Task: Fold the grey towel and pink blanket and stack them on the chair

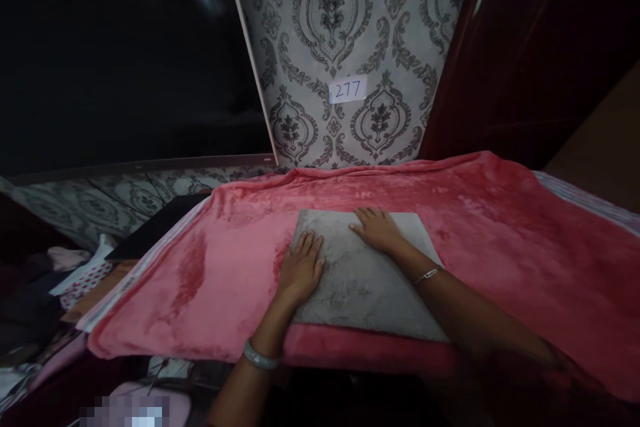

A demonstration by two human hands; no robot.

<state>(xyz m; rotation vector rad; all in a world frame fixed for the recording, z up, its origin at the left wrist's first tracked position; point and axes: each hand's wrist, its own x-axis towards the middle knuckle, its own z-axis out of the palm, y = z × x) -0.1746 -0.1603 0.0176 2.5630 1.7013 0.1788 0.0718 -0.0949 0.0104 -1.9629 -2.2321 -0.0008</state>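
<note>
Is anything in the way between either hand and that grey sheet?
Nothing visible is. The left hand lies spread at the left edge of the grey sheet, and the right hand lies on it near the far edge. The bangle and bracelet sit behind the hands.

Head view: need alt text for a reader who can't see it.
A person's left hand and right hand lie palm-down on a gray rectangular piece atop a pink blanket. Behind are patterned wallpaper bearing a paper label reading "277" and a dark screen.
</note>
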